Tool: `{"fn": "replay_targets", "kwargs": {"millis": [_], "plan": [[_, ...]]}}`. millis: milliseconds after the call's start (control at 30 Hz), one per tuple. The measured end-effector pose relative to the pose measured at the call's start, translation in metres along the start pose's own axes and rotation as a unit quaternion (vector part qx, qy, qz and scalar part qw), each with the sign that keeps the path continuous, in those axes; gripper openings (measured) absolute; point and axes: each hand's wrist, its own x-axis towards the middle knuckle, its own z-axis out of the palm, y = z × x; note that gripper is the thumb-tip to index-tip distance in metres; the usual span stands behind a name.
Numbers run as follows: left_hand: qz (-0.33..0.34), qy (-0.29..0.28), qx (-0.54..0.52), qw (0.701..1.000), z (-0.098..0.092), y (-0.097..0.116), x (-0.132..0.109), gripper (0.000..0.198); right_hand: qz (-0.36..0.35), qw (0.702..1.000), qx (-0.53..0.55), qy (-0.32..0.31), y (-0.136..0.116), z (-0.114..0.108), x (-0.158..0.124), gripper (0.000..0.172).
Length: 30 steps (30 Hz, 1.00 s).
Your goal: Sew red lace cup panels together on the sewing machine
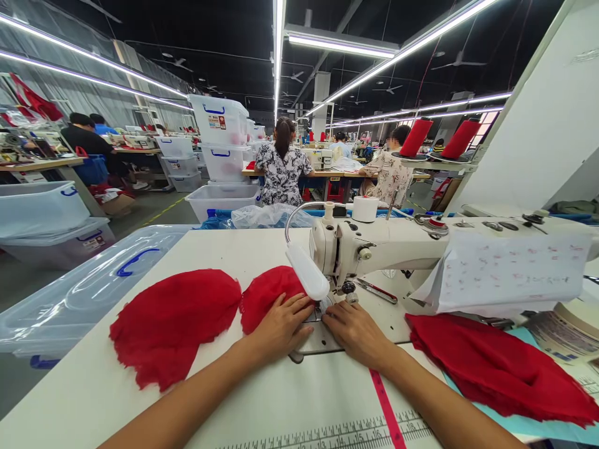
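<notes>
My left hand lies flat with its fingers apart, the tips on a red cloth piece left of the needle area. My right hand is closed, fingers curled and pressed together at the needle plate; what they hold, if anything, is hidden. Between the hands is the needle area of a cream sewing machine, partly covered by a white lamp head. A larger red cloth piece lies flat on the left, meeting the first at its edge. Another red cloth rests on the right.
Thread snips lie on the machine bed. Paper with markings hangs over the machine arm. A printed ruler runs along the front table edge. Lidded plastic bins stand left; red thread cones stand behind. Several people sit at machines beyond.
</notes>
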Motion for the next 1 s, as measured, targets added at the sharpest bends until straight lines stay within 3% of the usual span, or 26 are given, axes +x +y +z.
{"fn": "replay_targets", "kwargs": {"millis": [667, 833, 933, 1000], "plan": [[-0.02, -0.006, 0.021, 1.0, 0.002, 0.004, -0.002, 0.044, 0.004, 0.999, 0.032, 0.042, 0.001, 0.002, -0.001, 0.018], [-0.007, 0.028, 0.07, 0.997, -0.004, -0.003, -0.005, 0.048, 0.007, 0.998, 0.052, 0.047, 0.001, 0.001, -0.001, 0.019], [-0.055, 0.067, 0.126, 0.988, -0.013, -0.009, -0.017, 0.053, 0.017, 0.996, 0.071, 0.06, 0.001, -0.001, -0.003, 0.021], [-0.102, 0.056, 0.14, 0.983, -0.018, -0.005, -0.03, 0.057, 0.036, 0.994, 0.082, 0.066, 0.003, -0.003, -0.004, 0.023]]}}
